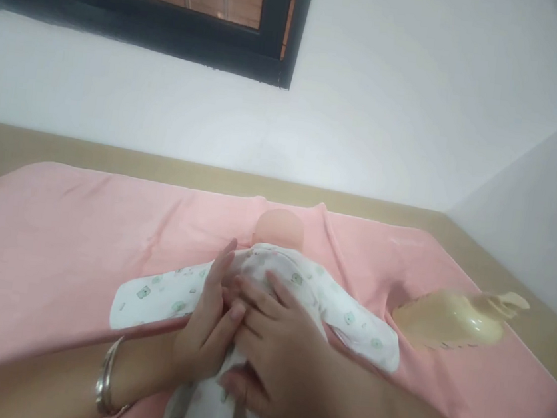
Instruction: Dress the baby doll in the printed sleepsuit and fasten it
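Note:
A baby doll [279, 229] lies on its back on a pink cloth [53, 244], dressed in a white printed sleepsuit [342, 310] with both sleeves spread out. My left hand [207, 325] rests on the doll's chest, fingers together and pointing up toward the collar. My right hand [272, 349] lies flat across the chest beside it, fingers stretched left and touching the left hand. The thumb of the right hand presses the fabric lower down. A metal bangle [107, 377] circles my left wrist.
A cream pump bottle [451, 319] lies on its side on the pink cloth, to the right of the doll's sleeve. The cloth covers a tan surface [525, 291] against a white wall. A dark window frame [178, 30] sits above.

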Demonstrator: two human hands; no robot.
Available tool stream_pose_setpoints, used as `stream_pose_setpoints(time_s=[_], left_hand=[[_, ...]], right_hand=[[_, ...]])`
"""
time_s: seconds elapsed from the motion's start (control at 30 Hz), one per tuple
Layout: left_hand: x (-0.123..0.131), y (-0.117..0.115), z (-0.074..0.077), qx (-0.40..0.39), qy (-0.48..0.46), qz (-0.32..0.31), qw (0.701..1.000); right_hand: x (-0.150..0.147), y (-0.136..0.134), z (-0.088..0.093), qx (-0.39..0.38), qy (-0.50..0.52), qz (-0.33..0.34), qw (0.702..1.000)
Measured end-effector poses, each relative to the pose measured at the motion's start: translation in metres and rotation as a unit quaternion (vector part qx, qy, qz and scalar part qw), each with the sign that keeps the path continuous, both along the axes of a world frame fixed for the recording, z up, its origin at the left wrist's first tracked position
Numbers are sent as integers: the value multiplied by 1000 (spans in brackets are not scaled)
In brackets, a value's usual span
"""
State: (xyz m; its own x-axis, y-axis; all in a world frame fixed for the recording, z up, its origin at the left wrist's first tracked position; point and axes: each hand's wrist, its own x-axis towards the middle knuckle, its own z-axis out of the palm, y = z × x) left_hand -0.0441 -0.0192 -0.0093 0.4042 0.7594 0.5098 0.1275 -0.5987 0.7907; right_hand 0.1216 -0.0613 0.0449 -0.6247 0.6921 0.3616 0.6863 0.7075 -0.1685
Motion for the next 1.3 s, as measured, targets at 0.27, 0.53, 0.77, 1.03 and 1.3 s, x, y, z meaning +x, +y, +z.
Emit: stream_pose_setpoints(time_s=[0.27,0.53,0.77,1.03,1.3], left_hand=[[3,1,-2,37,25,32,999],[2,1,6,19,40,21,999],[3,3,0,28,35,9,999],[4,5,7,38,71,5,997],[6,8,4,50,59,1,997]], right_hand=[[12,16,-4,42,15,-148,988],[31,45,1,4,47,-211,976],[28,43,-9,17,112,-77,991],[35,49,-10,-7,108,-311,944],[31,48,-5,17,81,-157,984]])
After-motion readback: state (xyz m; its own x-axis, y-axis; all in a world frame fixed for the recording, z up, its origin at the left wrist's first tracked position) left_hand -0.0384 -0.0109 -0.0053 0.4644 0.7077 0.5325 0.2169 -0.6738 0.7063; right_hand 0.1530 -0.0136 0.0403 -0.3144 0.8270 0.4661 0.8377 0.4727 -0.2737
